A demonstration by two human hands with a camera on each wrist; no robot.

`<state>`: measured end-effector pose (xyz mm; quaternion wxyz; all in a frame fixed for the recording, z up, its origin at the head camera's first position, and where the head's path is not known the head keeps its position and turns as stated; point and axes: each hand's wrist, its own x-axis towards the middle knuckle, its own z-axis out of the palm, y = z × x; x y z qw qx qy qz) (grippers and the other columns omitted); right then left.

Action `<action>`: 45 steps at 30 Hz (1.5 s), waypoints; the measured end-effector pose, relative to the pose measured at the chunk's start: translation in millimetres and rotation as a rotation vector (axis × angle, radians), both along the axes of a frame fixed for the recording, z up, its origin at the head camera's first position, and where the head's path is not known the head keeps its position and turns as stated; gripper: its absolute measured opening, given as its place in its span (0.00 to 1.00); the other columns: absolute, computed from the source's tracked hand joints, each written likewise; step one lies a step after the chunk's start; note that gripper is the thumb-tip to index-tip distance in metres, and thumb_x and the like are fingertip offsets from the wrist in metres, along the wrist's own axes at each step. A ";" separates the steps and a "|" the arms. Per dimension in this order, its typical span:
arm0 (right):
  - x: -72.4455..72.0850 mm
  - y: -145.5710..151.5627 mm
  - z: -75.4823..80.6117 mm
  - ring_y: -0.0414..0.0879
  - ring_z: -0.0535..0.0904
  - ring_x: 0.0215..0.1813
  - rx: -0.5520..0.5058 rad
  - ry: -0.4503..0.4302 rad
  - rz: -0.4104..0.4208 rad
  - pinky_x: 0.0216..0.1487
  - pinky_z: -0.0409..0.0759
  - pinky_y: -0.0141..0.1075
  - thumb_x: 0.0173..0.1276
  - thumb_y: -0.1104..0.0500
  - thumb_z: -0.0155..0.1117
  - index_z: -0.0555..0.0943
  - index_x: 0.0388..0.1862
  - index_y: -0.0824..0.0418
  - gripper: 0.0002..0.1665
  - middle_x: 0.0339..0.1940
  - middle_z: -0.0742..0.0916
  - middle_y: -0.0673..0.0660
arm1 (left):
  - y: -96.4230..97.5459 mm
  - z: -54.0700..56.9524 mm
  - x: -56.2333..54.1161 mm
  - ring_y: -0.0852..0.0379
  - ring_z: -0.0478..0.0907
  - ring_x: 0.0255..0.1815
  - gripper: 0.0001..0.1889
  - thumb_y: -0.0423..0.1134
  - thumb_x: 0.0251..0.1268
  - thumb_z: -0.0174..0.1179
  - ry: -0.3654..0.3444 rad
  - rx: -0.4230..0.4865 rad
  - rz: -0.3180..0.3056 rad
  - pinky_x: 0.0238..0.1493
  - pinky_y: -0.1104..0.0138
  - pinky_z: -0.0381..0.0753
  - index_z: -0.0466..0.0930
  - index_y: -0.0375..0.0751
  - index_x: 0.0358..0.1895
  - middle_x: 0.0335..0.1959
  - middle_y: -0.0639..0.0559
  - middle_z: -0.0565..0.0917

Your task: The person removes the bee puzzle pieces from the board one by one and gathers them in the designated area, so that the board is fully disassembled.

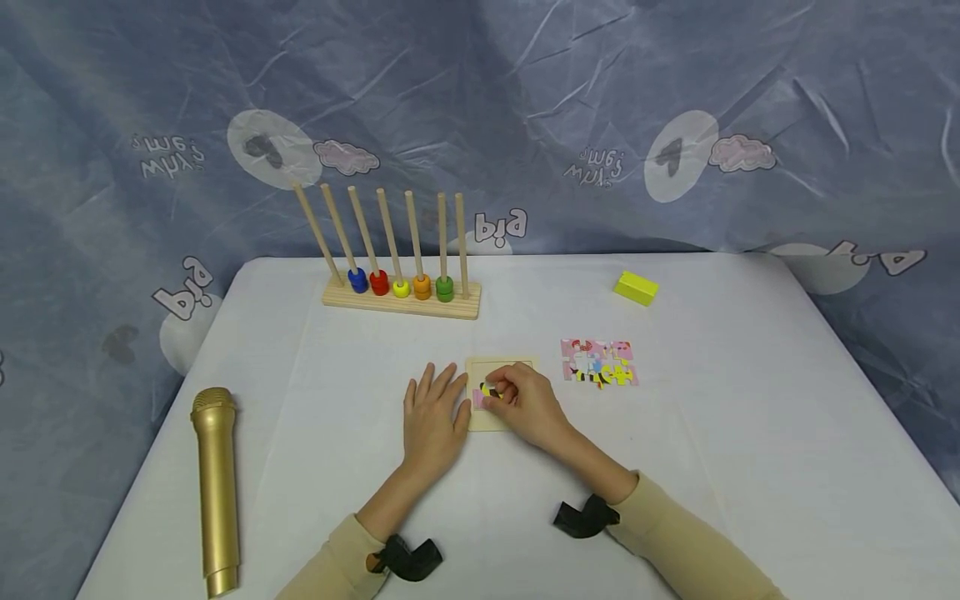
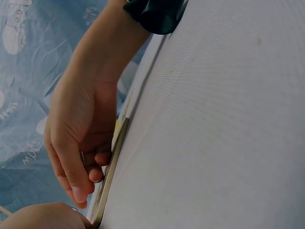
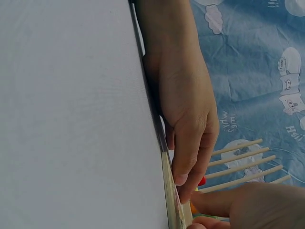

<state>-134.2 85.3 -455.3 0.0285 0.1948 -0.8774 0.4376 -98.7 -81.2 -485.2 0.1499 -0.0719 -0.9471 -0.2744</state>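
A small pale wooden puzzle board [image 1: 487,423] lies on the table with a pink, yellow and black jigsaw piece [image 1: 478,401] at its left side. My right hand [image 1: 528,406] is over the board, thumb and forefinger bent together at that piece and seeming to pinch it; the fingers partly cover it. My left hand [image 1: 435,425] rests on the table with its fingers spread, the thumb against the board's left edge. In the left wrist view the right hand [image 2: 78,129] has its fingertips close to the board's edge [image 2: 110,176]. The right wrist view shows the left hand [image 3: 188,109] beside the board.
Right of the board lies a patch of colourful jigsaw pieces [image 1: 600,363]. A yellow block [image 1: 636,288] sits behind it. At the back left stands a wooden peg rack [image 1: 405,306] with coloured rings. A gold microphone [image 1: 217,492] lies far left. Patterned cloth [image 1: 480,100] hangs behind.
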 end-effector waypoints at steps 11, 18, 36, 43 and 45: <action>1.2 -1.3 -1.2 0.38 0.69 0.27 0.161 0.055 -0.003 0.30 0.68 0.29 0.49 0.64 0.78 0.83 0.36 0.64 0.15 0.25 0.76 0.51 | 0.4 0.1 0.4 0.39 0.62 0.74 0.19 0.40 0.65 0.60 -0.001 -0.005 0.008 0.71 0.40 0.54 0.80 0.44 0.59 0.66 0.46 0.76; 1.8 -1.6 -0.7 0.38 0.68 0.28 0.199 0.065 0.003 0.30 0.67 0.29 0.50 0.63 0.77 0.81 0.35 0.62 0.15 0.26 0.76 0.51 | 0.2 -1.3 0.4 0.40 0.61 0.75 0.19 0.41 0.65 0.60 0.001 -0.004 0.009 0.71 0.40 0.54 0.80 0.44 0.59 0.67 0.46 0.76; -1.9 1.2 0.9 0.39 0.76 0.28 -0.144 -0.076 -0.027 0.30 0.76 0.28 0.61 0.70 0.67 0.80 0.31 0.61 0.05 0.25 0.83 0.53 | 0.7 -0.8 0.4 0.38 0.62 0.74 0.19 0.40 0.65 0.60 0.004 0.006 -0.001 0.70 0.39 0.54 0.80 0.42 0.58 0.66 0.45 0.76; -4.4 8.4 12.8 0.44 0.80 0.25 -0.237 -0.116 -0.061 0.23 0.76 0.28 0.65 0.70 0.63 0.81 0.37 0.64 0.04 0.30 0.83 0.59 | 0.6 -1.0 -0.1 0.38 0.61 0.74 0.19 0.40 0.65 0.59 -0.002 0.009 -0.001 0.71 0.39 0.54 0.80 0.43 0.59 0.67 0.45 0.76; -4.2 11.7 15.6 0.46 0.80 0.25 -0.230 -0.132 -0.068 0.24 0.76 0.28 0.66 0.69 0.63 0.81 0.38 0.63 0.04 0.30 0.83 0.59 | 0.1 -1.0 -0.1 0.39 0.61 0.75 0.19 0.40 0.66 0.59 -0.003 0.008 0.001 0.71 0.39 0.54 0.80 0.43 0.59 0.67 0.46 0.76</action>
